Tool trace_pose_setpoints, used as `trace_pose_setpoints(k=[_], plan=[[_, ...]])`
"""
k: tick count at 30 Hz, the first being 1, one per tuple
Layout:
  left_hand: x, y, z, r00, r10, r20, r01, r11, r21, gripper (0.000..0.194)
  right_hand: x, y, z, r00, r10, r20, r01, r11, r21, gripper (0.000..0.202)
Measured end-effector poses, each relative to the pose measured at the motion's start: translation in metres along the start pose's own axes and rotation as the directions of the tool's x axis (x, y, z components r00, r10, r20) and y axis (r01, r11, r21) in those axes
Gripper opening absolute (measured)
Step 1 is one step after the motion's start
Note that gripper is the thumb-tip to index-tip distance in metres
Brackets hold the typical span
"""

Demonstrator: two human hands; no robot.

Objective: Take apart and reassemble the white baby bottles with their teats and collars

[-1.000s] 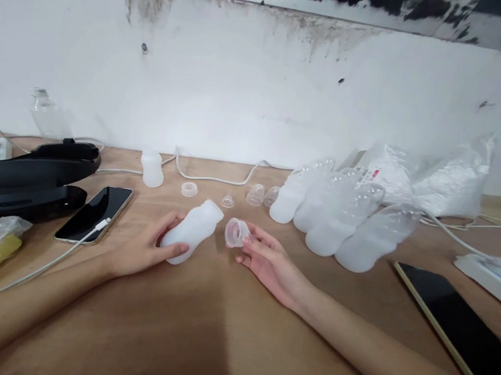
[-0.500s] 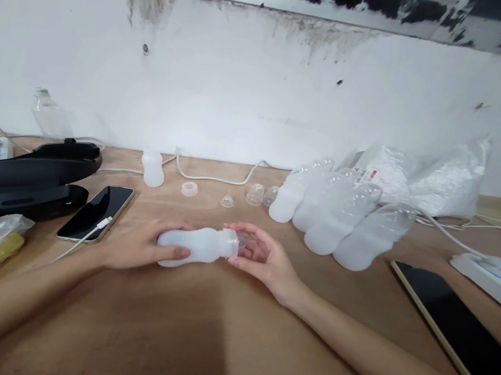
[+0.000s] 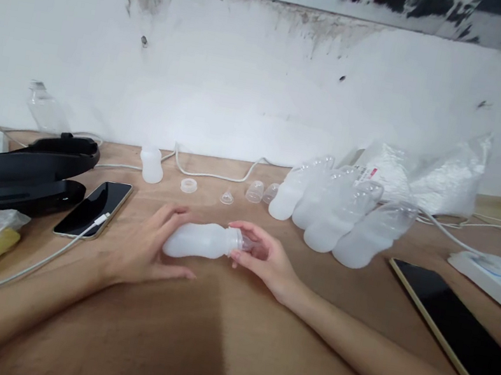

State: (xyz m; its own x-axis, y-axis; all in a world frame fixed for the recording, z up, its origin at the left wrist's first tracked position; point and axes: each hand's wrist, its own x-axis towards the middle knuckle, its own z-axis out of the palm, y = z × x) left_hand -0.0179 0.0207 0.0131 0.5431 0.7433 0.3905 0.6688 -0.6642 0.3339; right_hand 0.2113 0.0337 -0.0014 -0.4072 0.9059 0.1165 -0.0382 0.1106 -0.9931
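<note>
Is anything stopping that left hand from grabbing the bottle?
Nothing visible: the left hand is open at the base of the bottle, the right hand holds its other end, and the whitish ring lies farther back, towards the wall.

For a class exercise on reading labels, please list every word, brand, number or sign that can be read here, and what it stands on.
No text can be read.
Label by the shiny plastic bag: dark print and a red mark, too small and blurred to read.
Bottle between the hands: no print visible.
</note>
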Motion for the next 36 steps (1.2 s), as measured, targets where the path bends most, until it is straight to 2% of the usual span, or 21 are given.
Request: trace_pose_setpoints(k=[3,5,7,9,12,15,17,18,20,23,26,28,31,33,36], plan=[[0.001,-0.002,-0.005,0.986,-0.167,0.022,0.168,0.975,-0.146,0.055,0.0,0.0,-0.001,0.999,0.01,-0.045,-0.01,1.0,0.001,0.034],[0.002,-0.002,-0.008,0.957,-0.271,0.106,0.286,0.942,-0.178,0.048,0.0,0.0,-0.001,0.999,0.008,-0.051,-0.008,1.0,0.004,0.034],[0.003,-0.001,-0.009,0.933,-0.32,0.164,0.347,0.92,-0.179,0.048,-0.001,0.001,-0.001,0.999,0.006,-0.035,-0.006,1.0,0.005,0.035],[0.002,0.0,-0.007,0.942,-0.301,0.148,0.326,0.926,-0.189,0.052,-0.001,0.001,-0.001,1.0,0.003,-0.02,-0.003,1.0,0.011,0.036],[0.001,-0.001,-0.002,0.987,-0.154,0.052,0.159,0.98,-0.124,0.053,-0.001,0.0,-0.001,1.0,0.016,-0.016,-0.016,1.0,0.019,0.034],[0.001,-0.005,0.002,0.999,-0.026,-0.024,0.024,0.995,-0.095,0.062,0.0,0.0,-0.001,1.0,0.018,-0.015,-0.017,0.999,0.033,0.034],[0.001,-0.007,0.001,0.997,-0.038,-0.071,0.024,0.982,-0.189,0.073,0.0,0.001,-0.001,1.0,0.0,-0.015,0.0,0.999,0.046,0.035],[0.002,-0.009,0.0,0.995,-0.071,-0.071,0.051,0.967,-0.248,0.072,0.0,0.002,-0.001,1.0,-0.006,-0.015,0.006,0.999,0.048,0.035],[0.003,-0.01,-0.004,0.987,-0.161,-0.01,0.149,0.934,-0.324,0.057,0.0,0.003,-0.002,1.0,-0.012,-0.015,0.013,0.999,0.043,0.035],[0.003,-0.007,-0.009,0.949,-0.29,0.124,0.313,0.916,-0.25,0.045,-0.001,0.004,-0.002,1.0,-0.013,-0.014,0.014,1.0,0.025,0.035],[0.002,-0.004,-0.011,0.928,-0.329,0.178,0.357,0.92,-0.16,0.041,-0.001,0.003,-0.002,1.0,-0.009,-0.009,0.009,1.0,-0.003,0.036],[0.001,-0.004,-0.009,0.942,-0.286,0.174,0.314,0.935,-0.165,0.041,-0.001,0.002,-0.003,1.0,-0.005,-0.018,0.004,1.0,-0.026,0.036],[0.0,-0.008,-0.002,0.985,-0.143,0.098,0.152,0.983,-0.098,0.049,-0.001,0.001,-0.003,0.999,0.011,-0.05,-0.014,0.999,-0.051,0.035],[0.0,-0.011,0.001,0.997,-0.067,0.048,0.069,0.997,-0.04,0.055,-0.001,0.0,-0.003,0.999,0.006,-0.054,-0.009,0.998,-0.059,0.034],[0.0,-0.012,0.002,0.999,-0.043,-0.001,0.043,0.996,-0.073,0.068,-0.001,0.001,-0.002,0.999,-0.022,-0.041,0.02,0.998,-0.062,0.034]])
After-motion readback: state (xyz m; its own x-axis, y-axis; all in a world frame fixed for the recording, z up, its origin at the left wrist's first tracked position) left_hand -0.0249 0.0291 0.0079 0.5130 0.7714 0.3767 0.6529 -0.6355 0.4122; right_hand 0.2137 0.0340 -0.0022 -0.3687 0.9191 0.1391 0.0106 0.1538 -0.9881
